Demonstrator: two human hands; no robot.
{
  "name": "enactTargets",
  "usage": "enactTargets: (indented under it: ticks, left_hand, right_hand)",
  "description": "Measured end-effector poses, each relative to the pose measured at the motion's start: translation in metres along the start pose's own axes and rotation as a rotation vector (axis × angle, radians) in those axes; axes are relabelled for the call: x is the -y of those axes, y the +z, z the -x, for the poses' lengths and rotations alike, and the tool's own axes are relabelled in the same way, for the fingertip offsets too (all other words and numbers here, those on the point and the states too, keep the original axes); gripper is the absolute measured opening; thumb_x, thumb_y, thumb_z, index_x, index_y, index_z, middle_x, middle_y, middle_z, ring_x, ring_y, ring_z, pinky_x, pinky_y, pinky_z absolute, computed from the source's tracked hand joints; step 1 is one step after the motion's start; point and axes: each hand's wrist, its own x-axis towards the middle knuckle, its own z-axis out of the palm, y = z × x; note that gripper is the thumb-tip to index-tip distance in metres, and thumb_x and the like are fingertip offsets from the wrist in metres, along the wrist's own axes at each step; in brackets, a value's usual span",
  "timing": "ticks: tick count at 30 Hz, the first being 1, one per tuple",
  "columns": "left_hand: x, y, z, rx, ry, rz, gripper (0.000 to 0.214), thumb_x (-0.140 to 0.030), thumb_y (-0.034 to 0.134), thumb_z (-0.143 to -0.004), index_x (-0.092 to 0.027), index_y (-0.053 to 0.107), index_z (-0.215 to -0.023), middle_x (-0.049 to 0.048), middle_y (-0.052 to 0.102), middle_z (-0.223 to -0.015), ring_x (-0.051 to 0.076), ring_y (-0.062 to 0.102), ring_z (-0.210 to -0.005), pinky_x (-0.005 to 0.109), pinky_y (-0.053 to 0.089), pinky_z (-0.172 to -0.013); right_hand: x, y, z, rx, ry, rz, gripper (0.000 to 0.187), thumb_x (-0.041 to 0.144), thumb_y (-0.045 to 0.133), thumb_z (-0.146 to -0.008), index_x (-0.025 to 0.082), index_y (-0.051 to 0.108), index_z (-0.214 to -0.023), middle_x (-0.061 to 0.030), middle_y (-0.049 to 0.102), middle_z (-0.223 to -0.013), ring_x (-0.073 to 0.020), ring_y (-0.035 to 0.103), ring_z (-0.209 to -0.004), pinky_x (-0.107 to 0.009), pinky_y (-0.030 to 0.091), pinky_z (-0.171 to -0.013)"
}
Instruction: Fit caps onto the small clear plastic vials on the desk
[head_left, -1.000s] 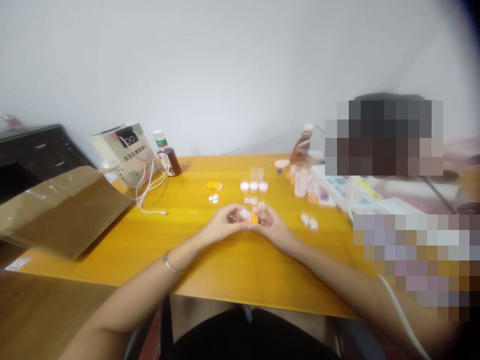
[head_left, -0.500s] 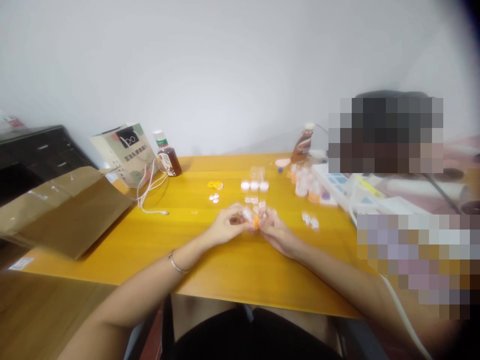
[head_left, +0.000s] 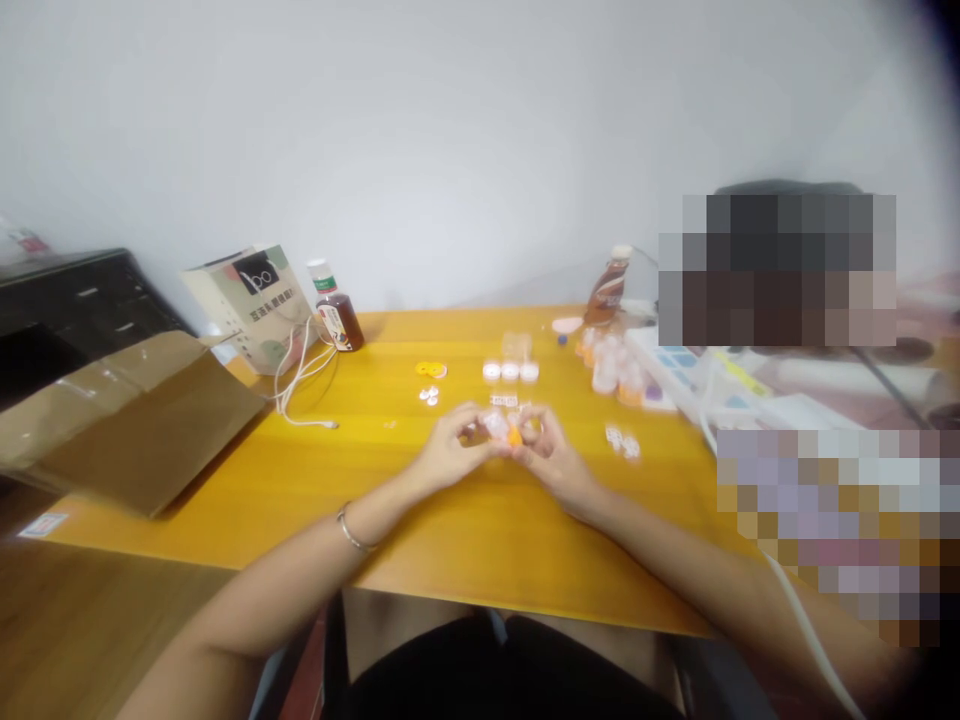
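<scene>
Between both hands is a small translucent container (head_left: 495, 424) with an orange end (head_left: 514, 437). My left hand (head_left: 457, 448) is closed around its pale body. On the other side, my right hand (head_left: 556, 465) pinches at the orange end, fingers curled. Blur hides fine detail there. Just beyond my fingertips lies a short row of small white pieces with dark markings (head_left: 503, 401). Three round white pieces (head_left: 510, 371) stand in a row behind that. To the left are yellow discs (head_left: 431, 370) and several small white pieces (head_left: 429, 396).
More small white pieces (head_left: 622, 441) lie right of my hands. Behind them are clustered translucent containers (head_left: 616, 362) and a drink bottle (head_left: 608, 288). A brown bottle (head_left: 339, 315), white cable (head_left: 300, 375), paper bag (head_left: 262, 305) and cardboard box (head_left: 142, 430) occupy the left. A blurred person sits at right.
My right fingers have shifted and curled at the container's orange end, which now shows more. A small white piece seen earlier at my right fingertips is no longer clearly visible.
</scene>
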Motion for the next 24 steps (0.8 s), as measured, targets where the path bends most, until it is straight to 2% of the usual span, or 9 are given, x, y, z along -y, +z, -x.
enactTargets:
  ticks: [3,7,11,15,19,22,24]
  left_hand:
    - [0.004,0.002,0.0,-0.015,-0.041,0.104,0.027,-0.038,0.063,-0.068,-0.014,0.056,-0.077,0.0012,0.051,-0.076,0.012,0.049,-0.074,0.023,0.039,-0.067]
    - [0.008,0.003,-0.001,0.058,-0.078,0.207,0.025,-0.035,0.06,-0.072,-0.014,0.055,-0.084,0.0022,0.053,-0.08,0.013,0.05,-0.079,0.025,0.041,-0.072]
    - [0.009,0.002,-0.002,0.097,-0.079,0.108,0.025,-0.034,0.056,-0.077,-0.015,0.059,-0.092,0.0041,0.053,-0.087,0.015,0.051,-0.085,0.028,0.04,-0.079]
    - [0.009,0.004,-0.001,0.17,0.006,0.035,0.027,-0.031,0.05,-0.081,-0.018,0.059,-0.104,0.0068,0.054,-0.1,0.017,0.05,-0.096,0.031,0.039,-0.087]
    - [0.01,0.005,0.002,0.149,0.071,0.04,0.038,-0.026,0.051,-0.082,-0.022,0.047,-0.119,0.0087,0.052,-0.112,0.017,0.051,-0.1,0.031,0.041,-0.086]
    - [0.01,0.003,0.003,0.142,0.099,-0.054,0.035,-0.025,0.05,-0.082,-0.021,0.05,-0.116,0.009,0.053,-0.109,0.017,0.051,-0.099,0.032,0.042,-0.084]
    - [0.009,0.001,0.003,0.145,0.108,-0.104,0.03,-0.025,0.049,-0.082,-0.02,0.053,-0.112,0.0089,0.054,-0.107,0.017,0.051,-0.097,0.031,0.043,-0.083]
  right_hand:
    - [-0.002,0.0,0.0,-0.022,-0.027,0.027,0.038,0.037,0.062,-0.073,0.027,0.03,-0.09,0.0005,0.065,-0.088,-0.0154,0.06,-0.083,-0.033,0.043,-0.078]
    - [-0.009,-0.006,-0.003,-0.015,-0.015,0.082,0.036,0.032,0.061,-0.074,0.027,0.031,-0.095,-0.0008,0.064,-0.091,-0.0156,0.06,-0.085,-0.035,0.044,-0.082]
    - [-0.009,-0.014,-0.006,0.035,-0.036,0.294,0.033,0.028,0.059,-0.074,0.025,0.039,-0.1,-0.0037,0.061,-0.101,-0.017,0.057,-0.095,-0.035,0.043,-0.085]
    - [-0.002,-0.019,-0.007,0.052,-0.095,0.543,0.028,0.023,0.055,-0.075,0.022,0.044,-0.101,-0.0047,0.058,-0.104,-0.0172,0.056,-0.097,-0.035,0.04,-0.089]
    - [0.001,-0.027,-0.01,-0.057,-0.125,0.61,0.023,0.026,0.053,-0.077,0.022,0.042,-0.097,-0.0031,0.059,-0.094,-0.0156,0.058,-0.087,-0.031,0.045,-0.079]
    - [0.002,-0.04,-0.015,-0.191,-0.091,0.772,0.018,0.033,0.053,-0.077,0.02,0.047,-0.087,-0.0022,0.058,-0.084,-0.0154,0.056,-0.077,-0.03,0.045,-0.072]
    - [0.004,-0.053,-0.019,-0.306,-0.076,0.892,0.022,0.038,0.057,-0.073,0.019,0.051,-0.081,-0.0029,0.057,-0.081,-0.0161,0.055,-0.074,-0.03,0.044,-0.069]
